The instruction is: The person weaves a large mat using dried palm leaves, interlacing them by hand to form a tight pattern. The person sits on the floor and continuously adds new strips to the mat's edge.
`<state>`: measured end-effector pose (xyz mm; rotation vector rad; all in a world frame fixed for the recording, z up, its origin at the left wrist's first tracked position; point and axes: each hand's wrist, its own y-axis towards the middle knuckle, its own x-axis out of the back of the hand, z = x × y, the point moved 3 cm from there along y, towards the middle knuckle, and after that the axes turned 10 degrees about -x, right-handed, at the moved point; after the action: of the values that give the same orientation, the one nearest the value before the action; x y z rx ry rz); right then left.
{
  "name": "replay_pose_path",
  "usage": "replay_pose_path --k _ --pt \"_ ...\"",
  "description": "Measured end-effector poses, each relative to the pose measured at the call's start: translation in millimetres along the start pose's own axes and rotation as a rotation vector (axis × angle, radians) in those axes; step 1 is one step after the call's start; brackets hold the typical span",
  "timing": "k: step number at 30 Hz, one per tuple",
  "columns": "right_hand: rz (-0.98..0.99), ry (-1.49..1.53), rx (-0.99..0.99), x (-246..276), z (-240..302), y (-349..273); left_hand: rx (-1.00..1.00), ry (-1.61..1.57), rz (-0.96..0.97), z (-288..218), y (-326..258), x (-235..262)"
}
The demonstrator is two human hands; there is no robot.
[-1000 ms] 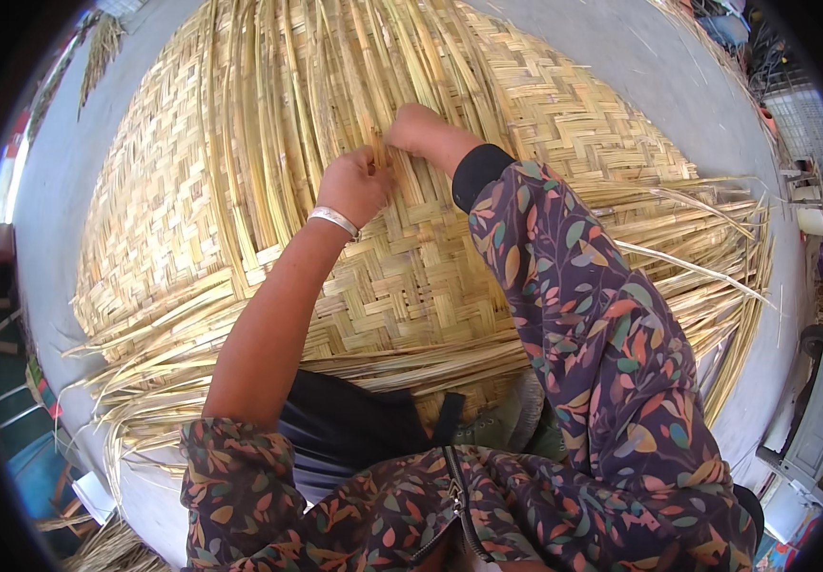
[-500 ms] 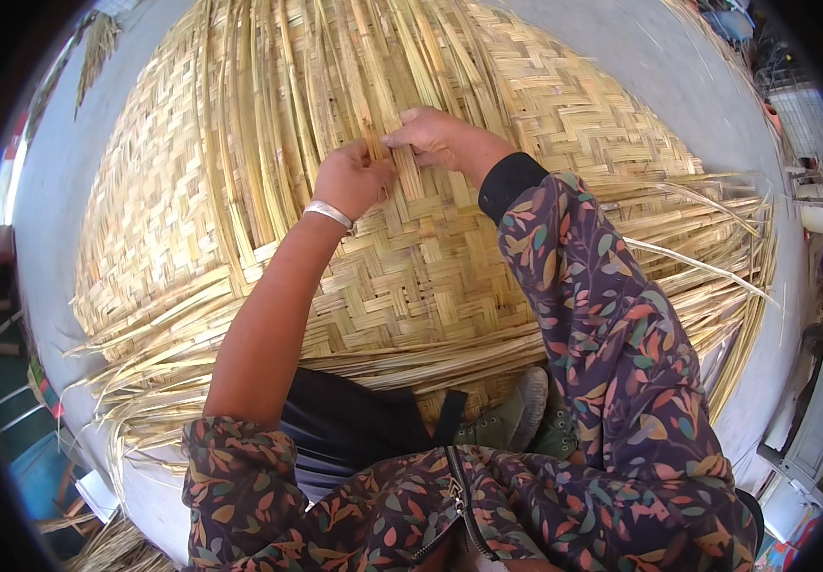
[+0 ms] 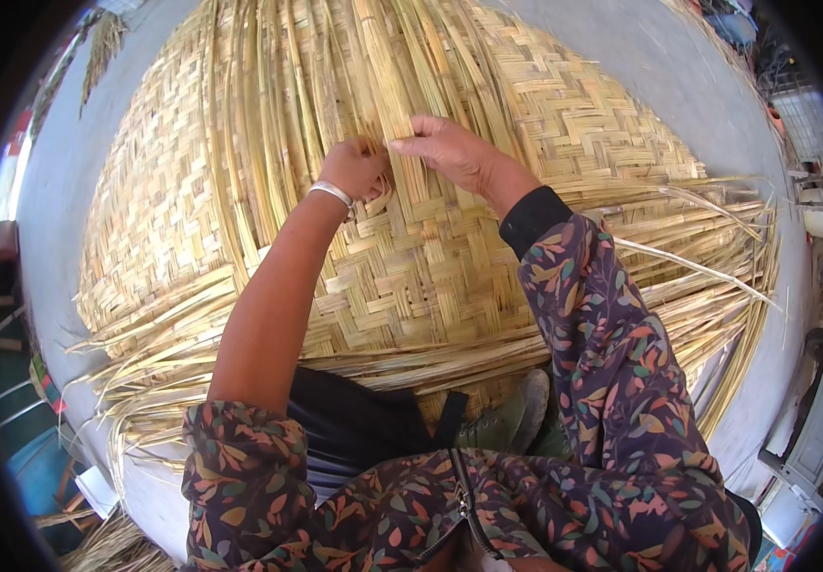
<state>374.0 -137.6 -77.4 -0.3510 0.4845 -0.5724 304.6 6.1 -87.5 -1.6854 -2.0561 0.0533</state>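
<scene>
A large mat [image 3: 402, 296] of flat, pale yellow reed strips lies under both my hands, woven in a zigzag pattern. Long loose strips [image 3: 283, 105] run from its middle toward the far edge. My left hand [image 3: 354, 170], with a silver bracelet at the wrist, is closed on strips at the edge of the woven part; its fingertips are partly hidden. Just right of it, my right hand [image 3: 450, 153] pinches a broad reed strip [image 3: 383, 71] between thumb and fingers. That strip stands a little above the others.
Bundles of unwoven strip ends stick out at the right side [image 3: 707, 238] and left side [image 3: 164, 324] of the mat. My shoe [image 3: 507, 419] rests on its near part. Grey floor [image 3: 612, 43] surrounds the mat, with assorted household items along the far right.
My right hand has shifted slightly right, and the broad strip now shows raised between my hands. My left hand has moved a little left, its fingers still curled.
</scene>
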Motion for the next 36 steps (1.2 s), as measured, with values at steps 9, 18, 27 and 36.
replay_pose_path --k 9,18,27,36 --pt "0.032 0.203 -0.059 8.0 -5.8 7.7 0.042 -0.117 0.169 -1.4 2.1 -7.2" --pt "-0.240 0.003 0.035 22.2 -10.3 -21.8 0.077 -0.158 0.234 3.3 -1.6 -8.9" --pt "-0.723 -0.375 0.051 30.1 -44.8 -50.4 -0.125 -0.004 -0.351 13.4 -12.5 -20.9" --pt "-0.710 -0.934 0.048 33.5 -27.2 -42.3 0.068 0.216 -0.158 26.5 29.6 -2.0"
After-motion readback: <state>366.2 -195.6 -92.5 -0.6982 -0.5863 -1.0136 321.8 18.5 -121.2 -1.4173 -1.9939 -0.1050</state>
